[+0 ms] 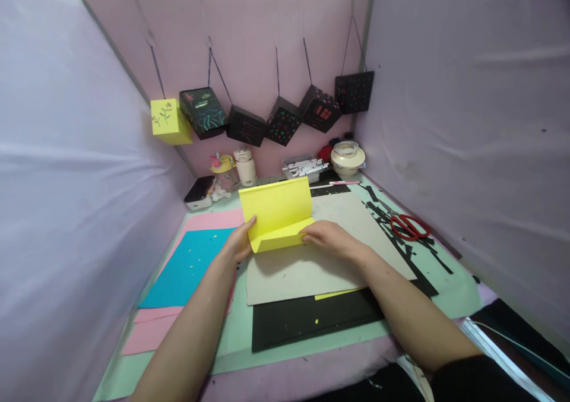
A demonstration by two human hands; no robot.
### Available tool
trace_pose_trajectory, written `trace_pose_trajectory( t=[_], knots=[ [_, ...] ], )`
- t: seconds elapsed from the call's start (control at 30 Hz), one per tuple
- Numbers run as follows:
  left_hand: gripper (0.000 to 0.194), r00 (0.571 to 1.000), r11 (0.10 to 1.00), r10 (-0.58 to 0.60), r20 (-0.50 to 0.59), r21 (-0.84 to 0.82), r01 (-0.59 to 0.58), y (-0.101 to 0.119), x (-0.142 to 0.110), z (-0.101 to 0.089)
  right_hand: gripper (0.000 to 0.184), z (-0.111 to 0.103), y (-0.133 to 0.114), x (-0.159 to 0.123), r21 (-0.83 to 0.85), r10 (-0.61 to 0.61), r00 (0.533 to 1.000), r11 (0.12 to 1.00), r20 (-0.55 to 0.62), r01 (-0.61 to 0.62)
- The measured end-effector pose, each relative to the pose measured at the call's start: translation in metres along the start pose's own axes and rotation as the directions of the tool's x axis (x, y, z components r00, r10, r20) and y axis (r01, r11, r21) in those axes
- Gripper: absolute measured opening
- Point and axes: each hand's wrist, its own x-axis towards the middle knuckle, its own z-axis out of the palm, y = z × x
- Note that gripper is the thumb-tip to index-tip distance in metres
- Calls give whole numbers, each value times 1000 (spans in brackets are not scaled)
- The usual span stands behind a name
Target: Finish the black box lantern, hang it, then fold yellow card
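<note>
A sheet of yellow paper, creased along its lower part and along its top edge, is held up above a grey board. My left hand grips its left edge, with the thumb on the inner face. At the lower right corner, my right hand pinches the folded front flap between thumb and fingers. Under the grey board lies black paper, with a yellow strip showing between them. Blue paper rests over pink paper on the left.
Red-handled scissors lie among black paper scraps on the right. Behind stand a tray of markers, a cream bowl, a white bottle and a phone. A yellow box and several black boxes hang above.
</note>
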Motion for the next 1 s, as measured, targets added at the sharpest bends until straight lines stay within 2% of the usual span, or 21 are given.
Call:
trace_pose_trajectory(
  t=[0.1,0.17,0.3,0.37,0.43,0.5,0.63,0.8,1.0],
  knots=[
    [33,997,998,-9,81,59,4,-2,-5,2,22,1,1,0,-37,42,997,998,-64,-45],
    [32,992,994,-14,129,107,0,-5,-9,7,27,2,1,0,-100,50,987,993,-154,-66],
    [35,981,987,-48,190,160,17,-11,-17,20,40,4,1,1,-225,63,929,962,-364,-153],
    [35,975,989,-48,216,147,16,-15,-20,25,35,6,0,2,-244,51,909,956,-413,-165],
    [36,968,992,-52,244,122,23,-17,-22,28,22,9,0,3,-238,12,919,965,-393,-114],
    [38,963,996,-55,264,86,34,-19,-23,31,21,11,-1,4,-208,-41,949,978,-312,-26],
    [42,967,999,-50,251,24,45,-19,-23,33,32,12,-2,4,-151,-70,986,987,-151,48],
    [45,966,997,-79,246,2,81,-19,-21,30,66,11,-2,-1,-160,-31,996,987,-79,18],
    [42,954,995,-93,286,7,95,-21,-21,27,50,12,-4,-1,-164,-40,998,986,-57,30]
  ],
)
